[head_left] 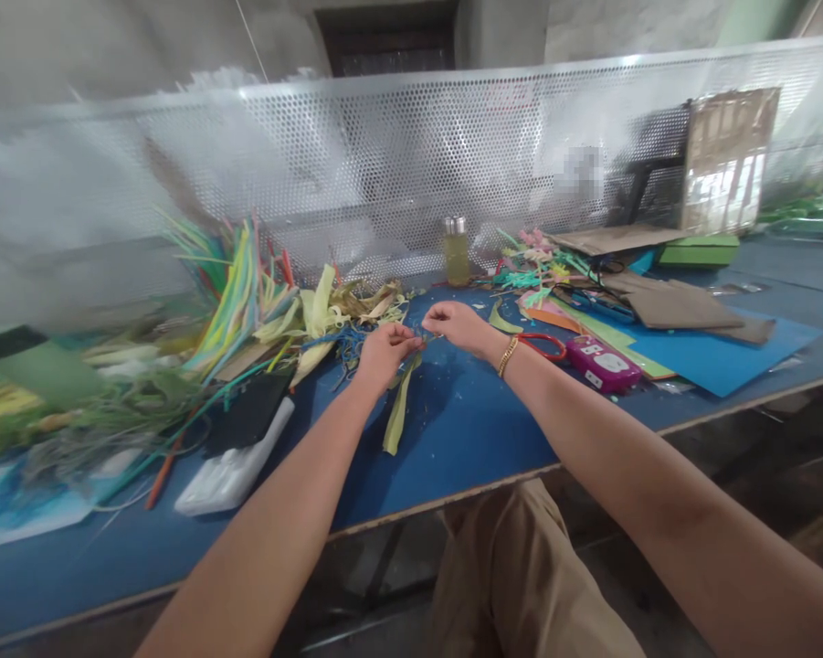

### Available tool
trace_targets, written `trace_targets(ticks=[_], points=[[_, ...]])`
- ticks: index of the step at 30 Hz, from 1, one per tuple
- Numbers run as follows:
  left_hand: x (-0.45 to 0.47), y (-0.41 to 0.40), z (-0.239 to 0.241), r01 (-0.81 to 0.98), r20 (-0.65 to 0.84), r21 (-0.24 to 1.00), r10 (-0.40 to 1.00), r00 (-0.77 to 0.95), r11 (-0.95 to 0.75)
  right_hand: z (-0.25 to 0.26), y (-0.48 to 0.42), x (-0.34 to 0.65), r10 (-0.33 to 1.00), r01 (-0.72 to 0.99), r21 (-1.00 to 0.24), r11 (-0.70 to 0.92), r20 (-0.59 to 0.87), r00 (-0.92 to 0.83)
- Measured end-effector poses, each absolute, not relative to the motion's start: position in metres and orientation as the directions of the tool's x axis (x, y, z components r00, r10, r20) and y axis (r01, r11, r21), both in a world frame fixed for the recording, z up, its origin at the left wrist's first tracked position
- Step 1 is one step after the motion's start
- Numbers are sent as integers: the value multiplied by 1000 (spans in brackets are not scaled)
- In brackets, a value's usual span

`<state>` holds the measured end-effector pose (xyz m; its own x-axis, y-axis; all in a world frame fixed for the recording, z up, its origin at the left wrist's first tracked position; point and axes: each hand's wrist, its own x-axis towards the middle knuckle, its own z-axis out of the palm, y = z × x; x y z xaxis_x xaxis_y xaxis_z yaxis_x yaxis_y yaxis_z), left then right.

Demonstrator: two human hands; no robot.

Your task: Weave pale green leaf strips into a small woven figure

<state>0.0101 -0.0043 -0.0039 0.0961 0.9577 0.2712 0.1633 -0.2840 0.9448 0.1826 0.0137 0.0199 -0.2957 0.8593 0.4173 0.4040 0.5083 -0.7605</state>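
Over the middle of the blue table, my left hand [385, 353] pinches the top of a pale green husk strip [398, 413], which hangs below the fingertips. Close beside it, my right hand [456, 326] has its thumb and fingers pressed together. Something thin seems to run between the two hands, too fine to make out. Just left of my left hand lies a tangle of blue strands [346, 349], with dried corn husks [321, 306] behind it. Another husk piece [504, 320] lies behind my right wrist. Red scissor handles [546, 345] show beside my right forearm.
A bunch of colored pipe cleaners [231, 297] lies at left, near a black phone-like slab [250, 411] and a white block [237, 471]. At right are a purple box [601, 364], blue paper [719, 361] and cardboard [681, 304]. A bottle [457, 256] stands before a perforated metal panel [411, 155].
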Motion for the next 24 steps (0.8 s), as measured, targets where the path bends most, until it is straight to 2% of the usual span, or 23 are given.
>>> trace_targets(ticks=[7, 9, 13, 16, 24], points=[[12, -10, 1, 270, 329, 892, 930, 165, -363, 18, 7, 177, 823, 253, -813, 524, 406, -397], [12, -10, -1, 267, 320, 895, 932, 169, -356, 19, 8, 179, 810, 248, -796, 553, 443, -384], [13, -9, -3, 190, 283, 931, 946, 159, -311, 21, 13, 188, 765, 452, -618, 643, 543, -347], [14, -11, -2, 178, 265, 940, 950, 163, -292, 21, 12, 191, 744, 596, -465, 655, 538, -397], [14, -12, -1, 167, 249, 949, 960, 130, -269, 21, 12, 189, 724, 633, -397, 664, 552, -413]])
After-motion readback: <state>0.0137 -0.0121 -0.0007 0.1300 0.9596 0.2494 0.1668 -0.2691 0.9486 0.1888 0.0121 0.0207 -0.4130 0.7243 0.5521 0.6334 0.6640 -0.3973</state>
